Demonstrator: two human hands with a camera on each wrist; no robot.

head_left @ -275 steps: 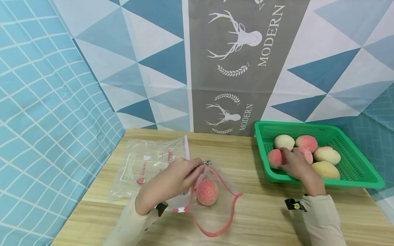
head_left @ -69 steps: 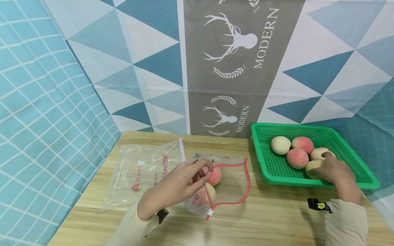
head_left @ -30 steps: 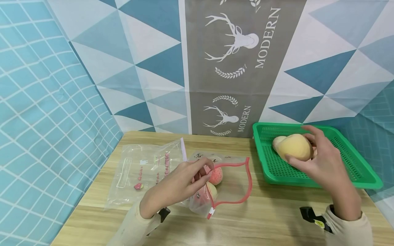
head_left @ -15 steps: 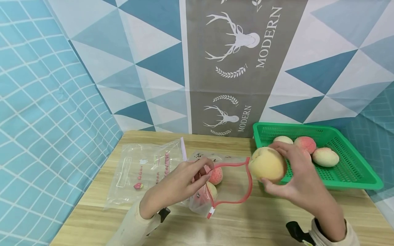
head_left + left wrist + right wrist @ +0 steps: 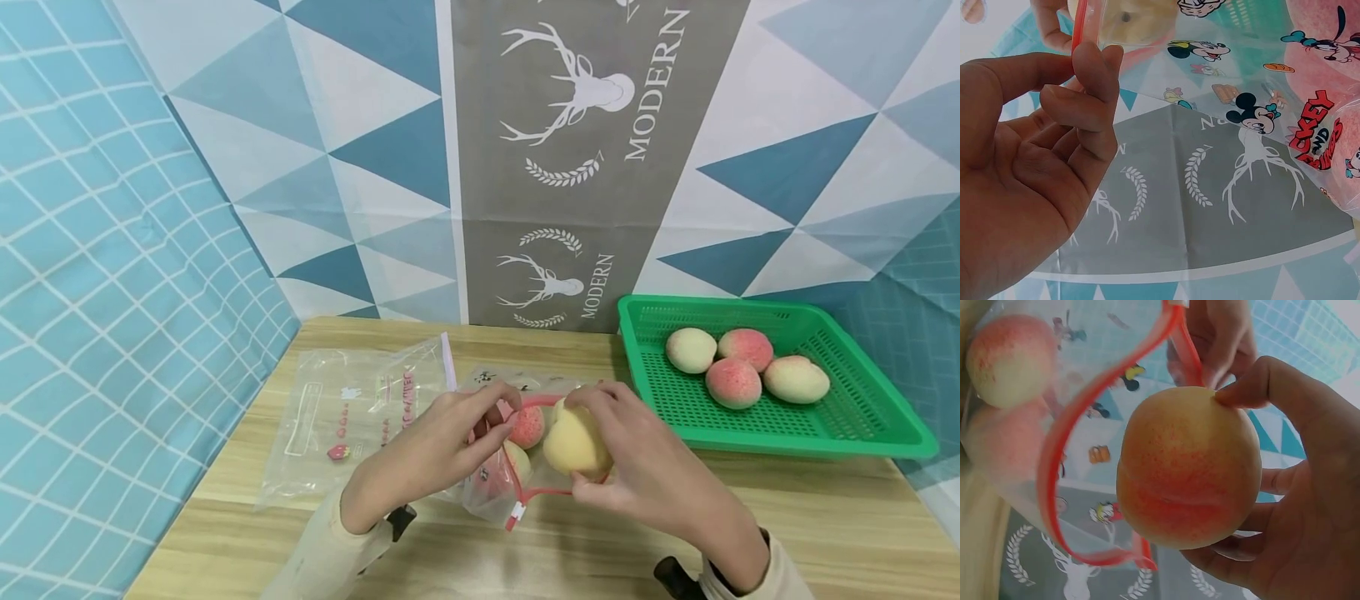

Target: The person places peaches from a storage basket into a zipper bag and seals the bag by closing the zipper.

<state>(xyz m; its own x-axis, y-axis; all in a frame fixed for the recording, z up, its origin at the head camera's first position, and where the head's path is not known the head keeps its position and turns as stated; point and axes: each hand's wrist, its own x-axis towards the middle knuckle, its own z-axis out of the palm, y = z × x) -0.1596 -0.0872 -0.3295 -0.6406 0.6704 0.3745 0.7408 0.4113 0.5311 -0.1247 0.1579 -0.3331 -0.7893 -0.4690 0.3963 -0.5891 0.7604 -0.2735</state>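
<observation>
My right hand (image 5: 637, 458) grips a yellow peach (image 5: 576, 442) at the mouth of a clear zip bag with a red rim. In the right wrist view the peach (image 5: 1188, 469) shows a reddish blush, and the red rim (image 5: 1050, 469) curves beside it. My left hand (image 5: 442, 442) pinches the bag's red edge between thumb and fingers, which the left wrist view also shows at the red strip (image 5: 1080, 28). Inside the bag lie a pink peach (image 5: 527, 427) and a pale one (image 5: 517, 464), with more pink behind the printed film. Cartoon figures (image 5: 1254, 112) decorate the bag.
A green basket (image 5: 885, 417) at the right holds several peaches, among them a pink one (image 5: 733, 383). A second clear bag (image 5: 322, 425) with a lilac zip lies flat to the left. Patterned cloth (image 5: 540, 183) stands behind the wooden table (image 5: 585, 558).
My right hand has lifted the yellow peach out of the green basket and carried it left to the bag's opening. The left hand keeps its hold on the bag's edge.
</observation>
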